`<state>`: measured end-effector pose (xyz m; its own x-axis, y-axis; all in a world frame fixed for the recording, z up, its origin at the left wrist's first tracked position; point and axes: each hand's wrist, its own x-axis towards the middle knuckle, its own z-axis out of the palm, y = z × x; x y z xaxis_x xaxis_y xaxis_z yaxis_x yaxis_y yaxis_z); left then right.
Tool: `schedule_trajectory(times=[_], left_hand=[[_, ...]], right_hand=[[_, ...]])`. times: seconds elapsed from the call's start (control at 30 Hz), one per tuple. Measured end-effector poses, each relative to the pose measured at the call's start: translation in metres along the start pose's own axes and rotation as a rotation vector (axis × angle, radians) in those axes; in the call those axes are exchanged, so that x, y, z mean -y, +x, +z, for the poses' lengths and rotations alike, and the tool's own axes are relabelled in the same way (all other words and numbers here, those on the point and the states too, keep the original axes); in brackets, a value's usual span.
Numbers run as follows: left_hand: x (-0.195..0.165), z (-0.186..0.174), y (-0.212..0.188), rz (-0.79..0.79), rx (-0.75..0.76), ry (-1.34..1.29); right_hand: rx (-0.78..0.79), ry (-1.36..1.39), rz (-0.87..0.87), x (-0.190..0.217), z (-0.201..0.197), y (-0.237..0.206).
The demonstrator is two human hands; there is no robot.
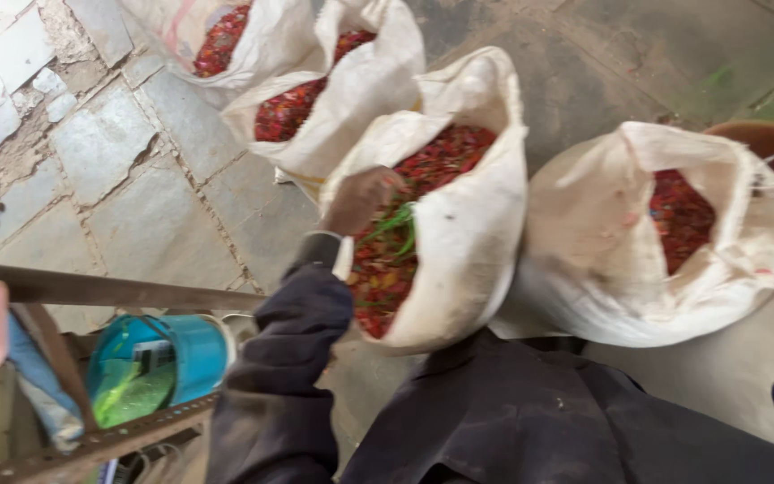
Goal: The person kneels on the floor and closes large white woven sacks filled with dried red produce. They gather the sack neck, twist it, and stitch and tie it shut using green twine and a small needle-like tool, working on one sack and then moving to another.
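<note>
White woven sacks point(468, 233) of coarse, matt cloth hold dry red chillies point(441, 157) with a slight sheen. The floor point(136, 170) is rough grey stone slabs with cracked, crumbling joints. A dark sleeve point(293, 358) is soft, matt fabric. A blue bucket point(185, 354) looks like smooth, glossy plastic. A rusty, dull metal bar point(109, 289) crosses the lower left.
</note>
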<state>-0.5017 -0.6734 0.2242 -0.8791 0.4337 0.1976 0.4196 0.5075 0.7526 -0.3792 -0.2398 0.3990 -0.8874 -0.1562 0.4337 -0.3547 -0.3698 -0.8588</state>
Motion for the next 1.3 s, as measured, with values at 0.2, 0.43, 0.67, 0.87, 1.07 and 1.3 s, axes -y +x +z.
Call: schedule_trajectory(times=[0.2,0.43,0.67,0.87,1.07,1.3], left_hand=[[-0.139,0.100,0.034,0.111,-0.071,-0.348],[-0.267,0.297,0.019,-0.009,0.225,-0.741],[-0.230,0.327,0.024,-0.368,-0.144,-1.849],[-0.227,0.344,0.040,-0.271,-0.160,-1.798],[-0.226,0.365,0.068,-0.203,-0.282,-1.706],[-0.213,0.362,0.101,-0.123,-0.317,-1.641]], right_hand=[[0.061,0.061,-0.099,0.052,-0.107,-0.030],[0.299,-0.051,0.431,-0.022,-0.138,-0.136],[-0.094,0.172,0.697,-0.059,-0.168,-0.276],[-0.457,0.075,0.735,-0.027,-0.182,-0.333],[-0.724,0.070,0.783,-0.048,-0.199,-0.407],[-0.716,-0.125,0.880,-0.087,-0.267,-0.406]])
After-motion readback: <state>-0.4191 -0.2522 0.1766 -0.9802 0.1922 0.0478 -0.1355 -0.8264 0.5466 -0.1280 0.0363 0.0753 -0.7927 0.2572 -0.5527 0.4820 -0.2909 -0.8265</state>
